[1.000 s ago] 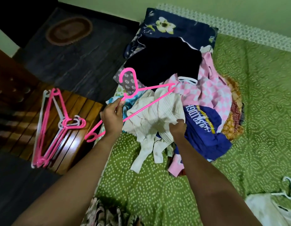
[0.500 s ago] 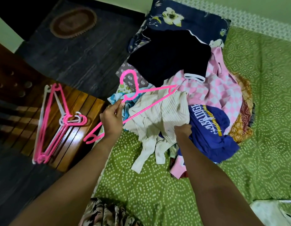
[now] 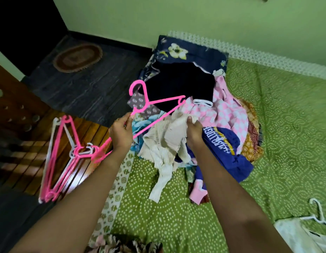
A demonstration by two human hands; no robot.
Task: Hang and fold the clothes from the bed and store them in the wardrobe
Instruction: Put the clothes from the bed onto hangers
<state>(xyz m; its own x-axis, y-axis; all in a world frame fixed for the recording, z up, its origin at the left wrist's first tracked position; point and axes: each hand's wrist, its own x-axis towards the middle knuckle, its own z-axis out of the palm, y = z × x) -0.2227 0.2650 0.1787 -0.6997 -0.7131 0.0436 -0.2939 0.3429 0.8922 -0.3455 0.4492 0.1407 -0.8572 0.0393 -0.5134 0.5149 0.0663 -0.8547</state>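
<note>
left hand pinches pink hanger | right hand grips cream top | risk: hanger arm snags knit, top slides off

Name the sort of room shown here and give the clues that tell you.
Probably a home bedroom: a bed with a green patterned sheet, a floral pillow by the wall, and a pile of clothes on it.

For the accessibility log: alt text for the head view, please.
A person's left hand holds a pink hanger while the right hand grips a cream top from a pile of clothes on a green bed. More hangers lie beside the bed.
</note>
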